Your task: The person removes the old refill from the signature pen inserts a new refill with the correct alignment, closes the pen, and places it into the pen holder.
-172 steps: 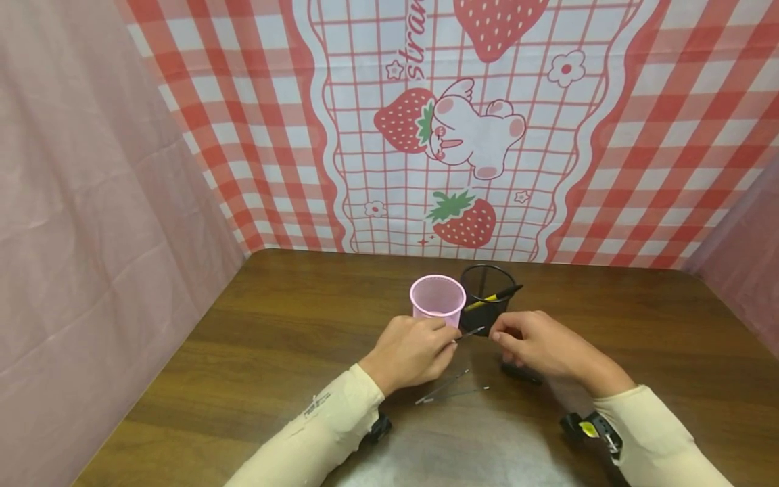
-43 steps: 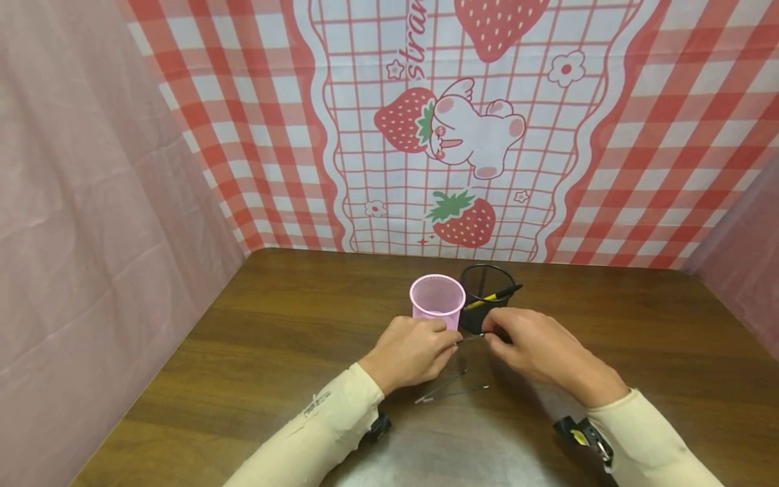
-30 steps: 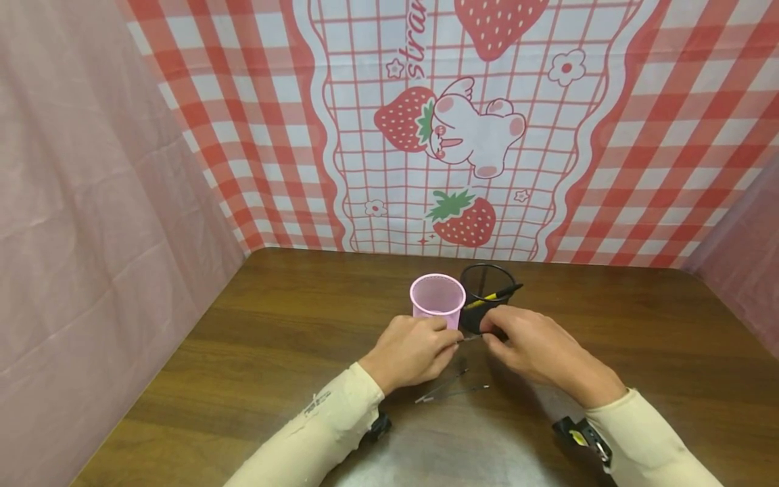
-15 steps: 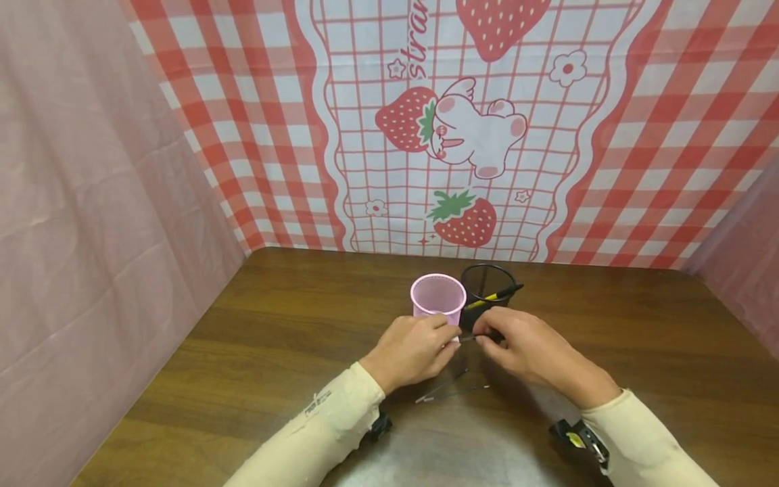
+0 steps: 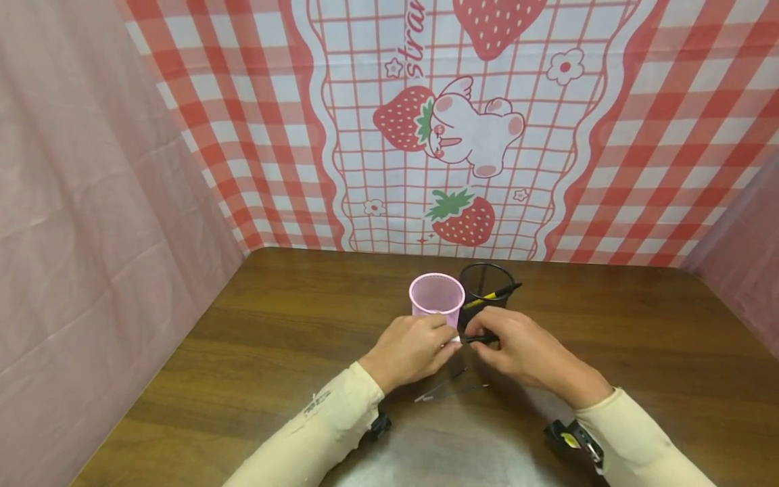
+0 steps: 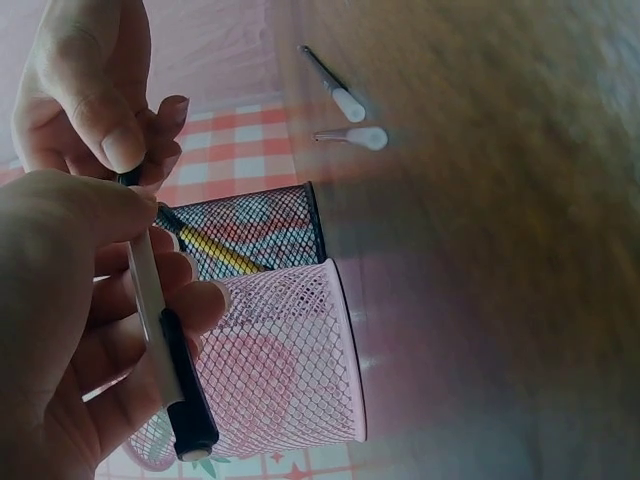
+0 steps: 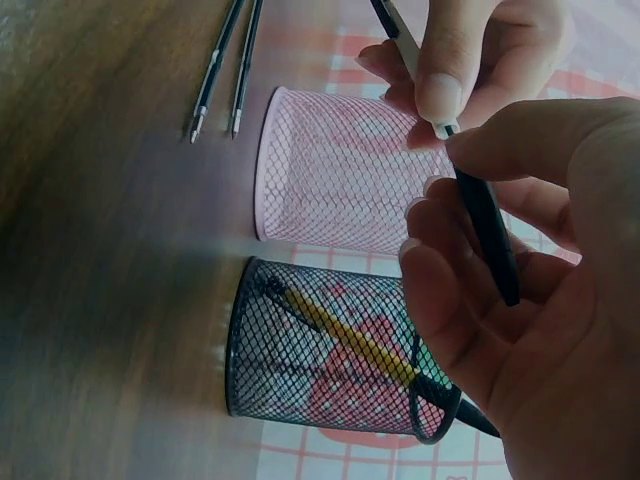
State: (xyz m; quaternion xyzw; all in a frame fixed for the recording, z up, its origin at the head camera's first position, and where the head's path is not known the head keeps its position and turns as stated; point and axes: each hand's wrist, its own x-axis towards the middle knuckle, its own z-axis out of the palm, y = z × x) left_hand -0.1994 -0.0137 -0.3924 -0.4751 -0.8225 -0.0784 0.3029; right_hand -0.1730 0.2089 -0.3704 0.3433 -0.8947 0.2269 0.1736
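In my left hand (image 5: 408, 352) I grip a white pen barrel (image 6: 146, 280) with a black clip end (image 6: 185, 370). My right hand (image 5: 523, 348) pinches a tapered black pen section (image 7: 485, 230) between thumb and fingers. The two parts are in line, and the black section's wide end lies right at the barrel's open end. A dark sliver shows there in the right wrist view; whether the parts touch I cannot tell. Below the hands, two thin pen refills (image 7: 212, 75) lie on the table.
Just behind my left hand stands a pink mesh pen cup (image 5: 437, 297). Right of it is a black mesh pen cup (image 7: 330, 350) with a yellow and black pen (image 7: 350, 340) leaning inside. The wooden table (image 5: 292, 311) ends at a checked cloth (image 5: 286, 169).
My right hand has picked up the black section from the table and moved left to the barrel. The refill that stuck out of the barrel is now covered. My left hand stays put.
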